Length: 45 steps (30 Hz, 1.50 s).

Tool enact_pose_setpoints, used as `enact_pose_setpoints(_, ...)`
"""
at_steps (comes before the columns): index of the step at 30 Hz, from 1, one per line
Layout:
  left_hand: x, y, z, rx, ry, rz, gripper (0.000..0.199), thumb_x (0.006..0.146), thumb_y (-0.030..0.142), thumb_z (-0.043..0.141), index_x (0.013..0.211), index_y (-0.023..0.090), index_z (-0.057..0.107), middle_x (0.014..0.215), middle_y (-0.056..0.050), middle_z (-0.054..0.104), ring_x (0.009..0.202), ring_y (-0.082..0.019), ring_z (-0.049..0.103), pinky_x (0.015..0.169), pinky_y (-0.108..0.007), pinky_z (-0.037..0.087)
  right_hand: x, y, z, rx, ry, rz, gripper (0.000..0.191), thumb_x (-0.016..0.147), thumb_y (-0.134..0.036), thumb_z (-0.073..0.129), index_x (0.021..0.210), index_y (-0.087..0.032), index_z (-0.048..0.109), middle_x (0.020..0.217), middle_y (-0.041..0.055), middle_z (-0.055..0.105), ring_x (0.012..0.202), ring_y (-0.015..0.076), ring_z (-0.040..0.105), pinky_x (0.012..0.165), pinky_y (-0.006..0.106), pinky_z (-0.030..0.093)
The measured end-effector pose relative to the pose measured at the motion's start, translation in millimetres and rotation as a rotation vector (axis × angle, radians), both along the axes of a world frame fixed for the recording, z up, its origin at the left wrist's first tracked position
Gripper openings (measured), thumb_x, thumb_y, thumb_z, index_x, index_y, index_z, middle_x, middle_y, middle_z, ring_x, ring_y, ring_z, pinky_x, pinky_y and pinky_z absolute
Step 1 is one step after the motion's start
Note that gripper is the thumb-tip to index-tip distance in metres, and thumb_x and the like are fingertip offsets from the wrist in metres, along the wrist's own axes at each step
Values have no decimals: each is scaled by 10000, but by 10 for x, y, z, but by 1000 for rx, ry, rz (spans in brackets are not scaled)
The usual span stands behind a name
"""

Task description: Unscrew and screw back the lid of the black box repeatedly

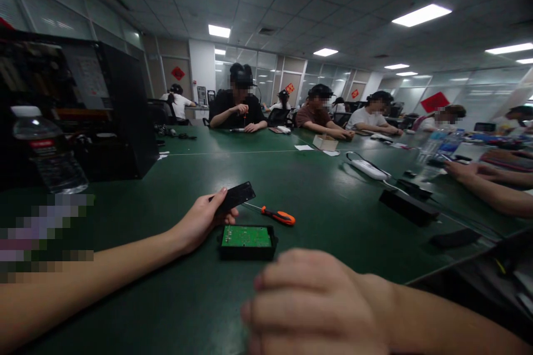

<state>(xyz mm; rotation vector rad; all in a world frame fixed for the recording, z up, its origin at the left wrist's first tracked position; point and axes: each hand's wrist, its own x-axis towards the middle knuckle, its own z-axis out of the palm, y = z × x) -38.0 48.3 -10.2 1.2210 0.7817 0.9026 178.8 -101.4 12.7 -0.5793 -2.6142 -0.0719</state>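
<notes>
My left hand (204, 221) is closed on a flat black rectangular cover (237, 195), thumb on top, tilted above the table. Just below it a black plastic box (247, 253) rests open side up, with a green circuit board (246, 236) inside. Behind the box lies a screwdriver (278, 214) with an orange and black handle, its shaft running under the cover. Close to the camera, in front of the box and to its right, my right hand (316, 305) is blurred. Its fingers are bent and pressed together, and whatever they may hold is hidden.
A water bottle (50, 150) stands at the left beside a large black computer case (125, 111). To the right on the green table (187, 299) are a white power strip (368, 168) and a black block (408, 206) with cables. Several people sit around, one person's arms (495, 177) at far right.
</notes>
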Motion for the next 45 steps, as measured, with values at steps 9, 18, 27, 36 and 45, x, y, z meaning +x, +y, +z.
enact_pose_setpoints(9,-22,51,-18,46,-21,-25,367,905,464,701,986,107,732,885,-83,740,692,-140,612,666,-238,489,-133,703,-15,-258,-76,-245,416,940,-303,646,1308,-137,548,1320,177,624,1183,273,623,1018,415,519)
enact_pose_setpoints(18,-29,13,37,47,8,-61,309,963,378,631,1080,101,699,1004,-111,724,750,-148,607,647,-239,469,565,622,411,-137,206,-430,320,919,-310,655,1210,-191,598,1120,88,708,944,207,671,832,325,521)
enact_pose_setpoints(27,-71,50,12,91,67,-112,444,871,380,756,1236,147,659,1132,-114,705,866,-174,622,723,-273,472,2823,1381,431,-65,-29,-1378,323,830,-419,668,1053,-186,653,1015,147,726,932,352,674,749,409,511)
enact_pose_setpoints(36,-66,51,-15,163,121,-131,496,807,398,809,1210,148,661,1131,-108,690,868,-177,613,734,-299,461,3299,1551,15,-320,-73,-1563,235,806,-353,729,946,-171,680,958,188,711,913,383,684,749,432,531)
enact_pose_setpoints(45,-76,45,-6,306,263,-150,512,774,411,820,1207,183,671,1235,-96,686,1055,-260,640,857,-365,497,2841,1504,161,-236,-127,-1467,227,873,-307,634,988,-113,663,1037,227,698,994,372,663,855,470,520)
